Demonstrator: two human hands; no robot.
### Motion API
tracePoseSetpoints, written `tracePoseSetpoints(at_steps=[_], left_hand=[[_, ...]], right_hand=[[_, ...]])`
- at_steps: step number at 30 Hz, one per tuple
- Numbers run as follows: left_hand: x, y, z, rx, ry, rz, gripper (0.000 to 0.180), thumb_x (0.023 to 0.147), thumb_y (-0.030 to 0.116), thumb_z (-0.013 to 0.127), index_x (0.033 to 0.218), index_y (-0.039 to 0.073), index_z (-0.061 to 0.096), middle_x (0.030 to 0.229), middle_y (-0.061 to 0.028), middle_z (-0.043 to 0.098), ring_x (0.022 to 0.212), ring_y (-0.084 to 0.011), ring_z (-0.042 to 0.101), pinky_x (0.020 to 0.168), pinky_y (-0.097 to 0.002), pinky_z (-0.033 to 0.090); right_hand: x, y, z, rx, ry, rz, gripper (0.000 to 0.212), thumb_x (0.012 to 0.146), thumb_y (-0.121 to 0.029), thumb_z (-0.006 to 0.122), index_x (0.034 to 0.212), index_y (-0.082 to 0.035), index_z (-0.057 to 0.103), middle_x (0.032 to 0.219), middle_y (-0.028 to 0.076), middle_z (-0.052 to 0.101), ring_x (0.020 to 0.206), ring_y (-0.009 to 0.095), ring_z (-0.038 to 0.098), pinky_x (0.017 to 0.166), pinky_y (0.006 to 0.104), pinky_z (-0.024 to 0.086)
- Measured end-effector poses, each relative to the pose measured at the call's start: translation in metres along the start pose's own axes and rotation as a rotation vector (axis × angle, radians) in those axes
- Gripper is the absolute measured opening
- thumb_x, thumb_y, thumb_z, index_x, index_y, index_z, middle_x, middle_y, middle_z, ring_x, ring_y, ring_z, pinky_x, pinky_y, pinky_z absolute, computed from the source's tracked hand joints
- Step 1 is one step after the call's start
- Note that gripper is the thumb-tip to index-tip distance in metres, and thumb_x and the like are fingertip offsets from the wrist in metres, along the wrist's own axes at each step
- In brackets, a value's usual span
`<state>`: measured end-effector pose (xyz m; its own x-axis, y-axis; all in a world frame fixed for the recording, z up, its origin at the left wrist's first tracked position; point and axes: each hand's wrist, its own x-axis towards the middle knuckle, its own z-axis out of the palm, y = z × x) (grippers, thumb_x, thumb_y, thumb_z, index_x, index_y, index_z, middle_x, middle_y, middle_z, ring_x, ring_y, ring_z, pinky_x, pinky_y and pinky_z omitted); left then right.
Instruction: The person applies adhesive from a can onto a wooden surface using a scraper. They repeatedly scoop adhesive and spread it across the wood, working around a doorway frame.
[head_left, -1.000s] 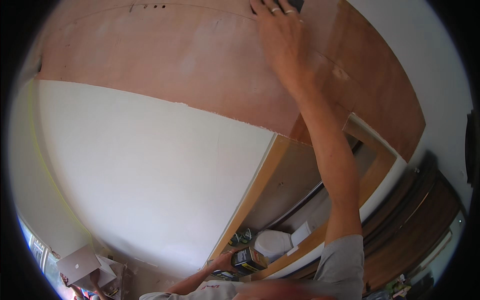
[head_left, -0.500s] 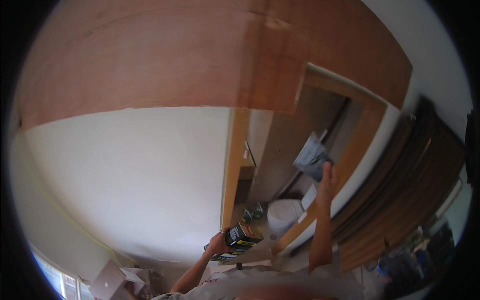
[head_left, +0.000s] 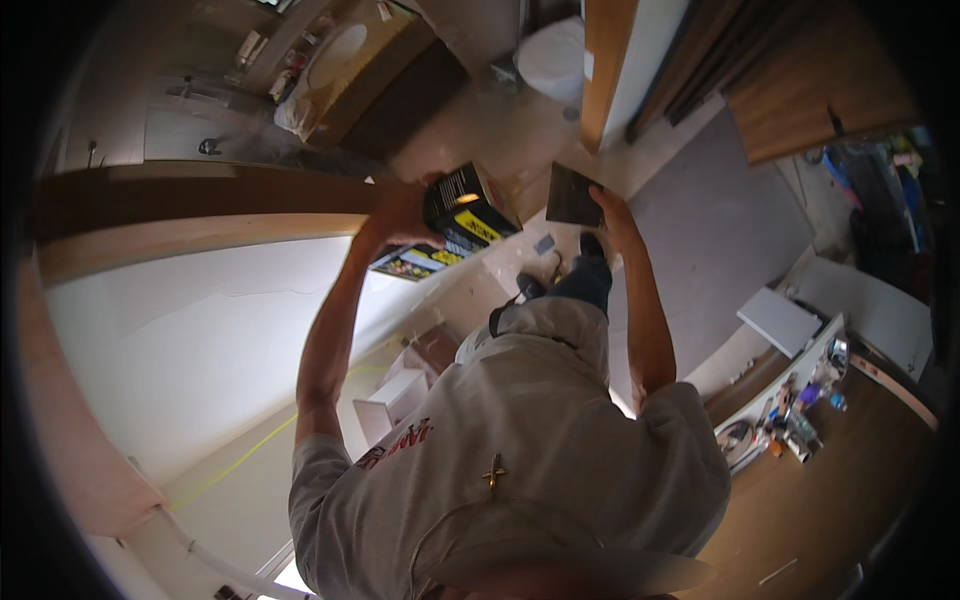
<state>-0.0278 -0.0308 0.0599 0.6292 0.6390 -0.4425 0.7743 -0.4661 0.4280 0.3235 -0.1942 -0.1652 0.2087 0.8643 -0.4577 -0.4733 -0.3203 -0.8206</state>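
Observation:
My left hand [head_left: 398, 215] is wrapped round a black cardboard box [head_left: 462, 205] with yellow and coloured printing, tilted at chest height. One end of the box faces up and toward the right. To its right, apart from it, my right hand [head_left: 617, 217] pinches the edge of a flat, dark, squarish packet [head_left: 573, 196]. The thumb lies over the packet's near side; the other fingers are mostly hidden. What is inside the box does not show.
A wooden door frame [head_left: 210, 205] passes close by my left arm. Beyond it are a vanity counter with a sink [head_left: 385, 62] and a toilet [head_left: 553, 60]. Brown boards [head_left: 690, 60] lean on the right; a table holding tools [head_left: 850, 470] stands at lower right.
My view has swung downward, bringing my body and feet into sight. The packet in my right hand has come down closer to the box, which my left hand still holds.

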Motion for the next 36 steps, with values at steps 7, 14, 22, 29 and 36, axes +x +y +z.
tracePoseSetpoints(at_steps=[7,14,22,29,36], left_hand=[[0.065,0.111,-0.07,0.151,-0.204,-0.064,0.113,0.05,0.024,0.095,0.152,0.012,0.046,0.119,-0.0203,0.074,0.111,-0.0363,0.072,0.099,-0.0426,0.056],[0.088,0.162,-0.1,0.297,-0.33,-0.202,0.114,0.051,0.022,0.095,0.153,0.013,0.044,0.113,-0.0189,0.075,0.106,-0.0354,0.073,0.098,-0.0418,0.056],[0.08,0.189,-0.114,0.307,-0.357,-0.284,0.118,0.051,0.022,0.095,0.156,0.015,0.041,0.109,-0.0182,0.076,0.103,-0.0351,0.074,0.096,-0.0421,0.056],[0.084,0.199,-0.122,0.309,-0.411,-0.39,0.118,0.051,0.022,0.095,0.155,0.012,0.041,0.106,-0.0185,0.076,0.102,-0.0355,0.074,0.095,-0.0427,0.056],[0.081,0.205,-0.127,0.317,-0.388,-0.388,0.118,0.049,0.021,0.096,0.154,0.012,0.042,0.105,-0.0182,0.076,0.102,-0.0354,0.074,0.095,-0.0441,0.056]], right_hand=[[0.014,-0.018,-0.042,0.01,-0.044,0.25,0.043,0.101,-0.045,0.068,0.129,-0.012,0.068,0.093,-0.007,0.059,0.074,0.003,0.046,0.064,0.0207,0.034],[0.035,-0.045,-0.043,-0.028,-0.31,0.286,0.044,0.102,-0.043,0.066,0.131,-0.01,0.068,0.101,-0.004,0.063,0.084,0.008,0.052,0.072,0.0265,0.041],[0.026,-0.071,-0.021,-0.008,-0.404,0.353,0.048,0.102,-0.04,0.066,0.136,-0.006,0.065,0.123,0.004,0.068,0.108,0.014,0.061,0.093,0.0323,0.048],[0.024,-0.08,-0.005,-0.081,-0.477,0.393,0.05,0.102,-0.04,0.065,0.139,-0.006,0.064,0.13,0.007,0.067,0.122,0.019,0.057,0.103,0.039,0.044],[0.022,-0.078,-0.002,-0.066,-0.528,0.39,0.05,0.103,-0.041,0.063,0.139,-0.006,0.064,0.128,0.006,0.067,0.12,0.018,0.057,0.102,0.0393,0.043]])
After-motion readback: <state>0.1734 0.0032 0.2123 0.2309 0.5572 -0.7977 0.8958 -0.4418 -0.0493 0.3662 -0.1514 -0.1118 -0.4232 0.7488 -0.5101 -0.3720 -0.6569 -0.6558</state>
